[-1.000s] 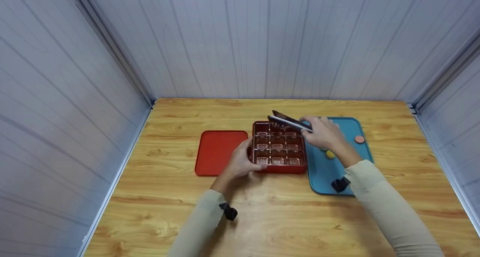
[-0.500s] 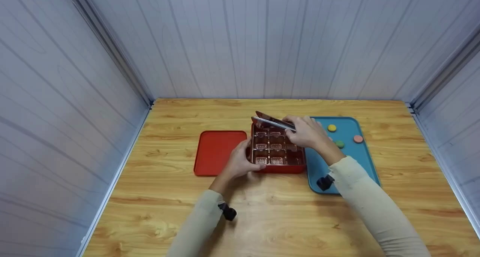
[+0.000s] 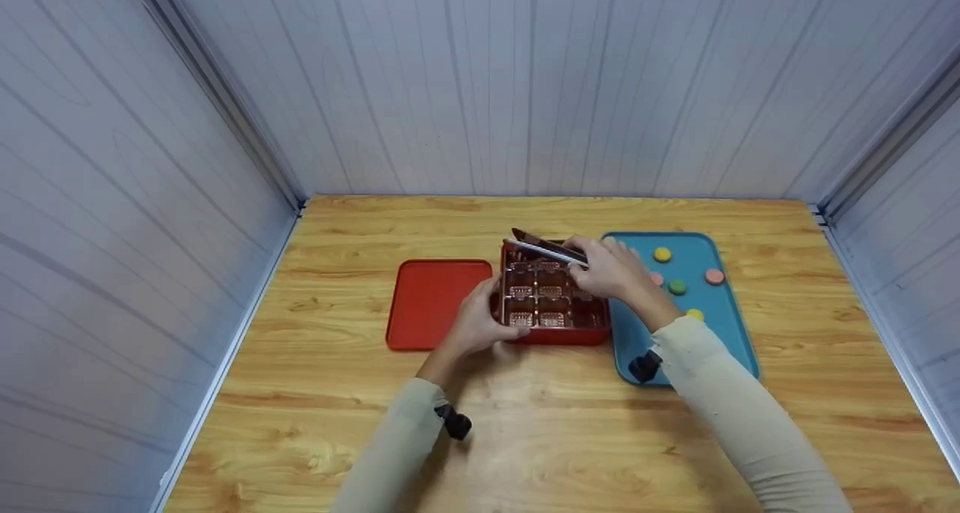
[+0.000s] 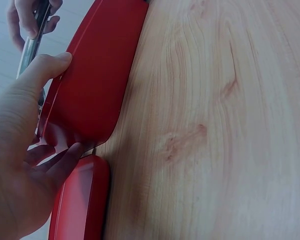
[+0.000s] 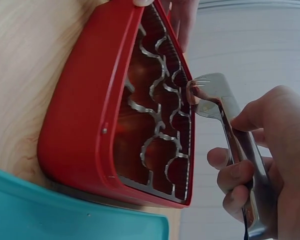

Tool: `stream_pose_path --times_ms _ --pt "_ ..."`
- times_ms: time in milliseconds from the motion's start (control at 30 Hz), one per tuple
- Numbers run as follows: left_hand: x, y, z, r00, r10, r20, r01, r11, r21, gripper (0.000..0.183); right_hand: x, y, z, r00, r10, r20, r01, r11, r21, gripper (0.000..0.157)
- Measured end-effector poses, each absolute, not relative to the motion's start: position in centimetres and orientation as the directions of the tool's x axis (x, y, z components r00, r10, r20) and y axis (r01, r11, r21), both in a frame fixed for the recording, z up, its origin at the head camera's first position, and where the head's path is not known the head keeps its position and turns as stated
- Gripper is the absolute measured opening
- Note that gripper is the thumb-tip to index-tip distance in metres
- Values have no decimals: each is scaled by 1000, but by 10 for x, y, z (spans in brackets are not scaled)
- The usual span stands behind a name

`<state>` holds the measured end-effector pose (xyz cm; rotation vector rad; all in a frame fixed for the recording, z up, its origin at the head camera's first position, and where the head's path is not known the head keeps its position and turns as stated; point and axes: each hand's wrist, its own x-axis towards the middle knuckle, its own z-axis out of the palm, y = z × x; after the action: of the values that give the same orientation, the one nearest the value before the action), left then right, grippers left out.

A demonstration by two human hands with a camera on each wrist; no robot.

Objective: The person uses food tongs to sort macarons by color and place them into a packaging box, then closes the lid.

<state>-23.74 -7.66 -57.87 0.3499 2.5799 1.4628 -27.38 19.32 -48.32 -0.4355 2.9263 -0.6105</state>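
Head view: from above, facing forward and down, far enough back for most of the wooden table, pale walls across the top. Left wrist view: very close, turned sideways, past the left hand at frame left. Right wrist view: also close and sideways, right hand at lower right. All three share the red box; head and right wrist share the blue tray.

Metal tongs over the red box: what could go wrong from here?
The metal tongs point at the far-left corner of the red box, so their tips might snag the rim. The left grip holds only its near-left corner, so a knock could pivot it into the blue tray beside it. The right sleeve hangs over that tray near a yellow disc, and might brush it aside when withdrawn.
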Motion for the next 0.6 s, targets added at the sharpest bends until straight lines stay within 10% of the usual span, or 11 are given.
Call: stream_pose_path --times_ms 600 --pt "-250 -80 -606 -958 280 59 199 505 840 118 -273 188 -489 -945 -315 -86 -255 875 -412 52"
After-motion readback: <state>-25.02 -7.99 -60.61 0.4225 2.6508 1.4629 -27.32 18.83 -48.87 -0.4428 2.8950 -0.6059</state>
